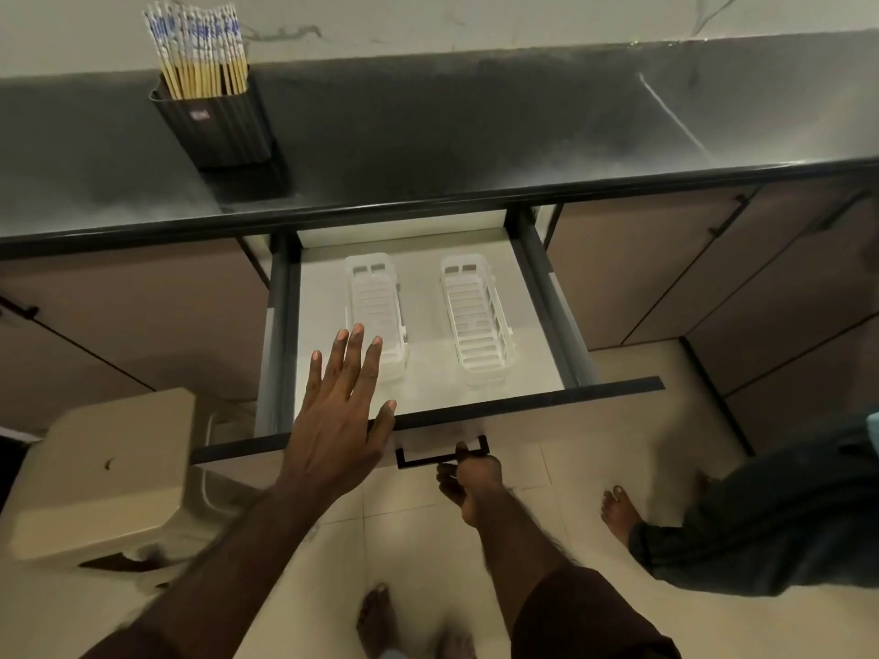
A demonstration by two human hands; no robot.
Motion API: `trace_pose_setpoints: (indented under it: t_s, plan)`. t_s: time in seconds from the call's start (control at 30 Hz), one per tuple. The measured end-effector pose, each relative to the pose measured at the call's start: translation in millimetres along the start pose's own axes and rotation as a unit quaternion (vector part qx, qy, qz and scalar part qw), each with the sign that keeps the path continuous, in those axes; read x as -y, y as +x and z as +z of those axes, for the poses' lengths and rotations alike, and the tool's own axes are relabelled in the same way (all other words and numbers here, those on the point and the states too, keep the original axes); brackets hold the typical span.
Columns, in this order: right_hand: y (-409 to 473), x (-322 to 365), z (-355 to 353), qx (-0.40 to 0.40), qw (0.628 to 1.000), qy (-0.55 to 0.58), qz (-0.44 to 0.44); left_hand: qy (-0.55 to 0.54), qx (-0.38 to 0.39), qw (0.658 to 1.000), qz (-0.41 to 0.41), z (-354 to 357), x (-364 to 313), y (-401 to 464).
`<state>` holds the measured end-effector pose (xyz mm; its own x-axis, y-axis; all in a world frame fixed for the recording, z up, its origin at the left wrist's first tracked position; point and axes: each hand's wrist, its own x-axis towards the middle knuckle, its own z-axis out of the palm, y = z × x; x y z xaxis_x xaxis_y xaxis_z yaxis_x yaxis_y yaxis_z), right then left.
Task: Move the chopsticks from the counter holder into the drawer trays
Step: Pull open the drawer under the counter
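while the drawer (pixel 475 406) stands pulled out with both white trays (pixel 478 321) empty, the chopsticks (pixel 197 54) sit untouched in the dark ribbed holder (pixel 216 130) on the tabletop (pixel 475 126), up at about 11 o'clock from the drawer. the right hand (pixel 468 482) grips the black drawer handle (pixel 442 456), its fingers curled round the bar. the left hand (pixel 340 411) hovers flat over the drawer's front left corner, fingers straight and spread, holding nothing.

the main risk, as i judge it, is the bundle itself: there are many sticks, packed upright and fanning slightly, so a large grab could let some slide out and drop to the floor or into the gap behind the drawer. lifting at an angle could also tip the holder, which looks tall for its base. the trays are narrow and slotted, lying lengthwise toward 12 o'clock; sticks set crosswise would overhang the rims and might jam the drawer on closing. the left tray (pixel 376 316) is partly under the left hand, so a reach upward should clear it.

the chopsticks look slim and pale yellow on the lower visible part, with white tops bearing a blue pattern, all tops up.
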<state>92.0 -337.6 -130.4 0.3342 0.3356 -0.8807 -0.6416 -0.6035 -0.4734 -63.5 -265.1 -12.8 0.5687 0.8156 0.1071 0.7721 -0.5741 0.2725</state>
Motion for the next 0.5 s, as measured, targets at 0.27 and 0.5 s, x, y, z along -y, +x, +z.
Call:
trace_pose_setpoints:
  t_s: [0.27,0.5]
  plan:
    - [-66.4,24.5,-8.5,0.008,0.938,-0.288,-0.192,-0.008,0.011,1.000,-0.019,-16.5,7.2,-8.0]
    - [-140.1,48.2,25.0,0.045,0.843,-0.380,-0.379,-0.013,-0.032,0.999,-0.040,-41.9,28.4,-21.4]
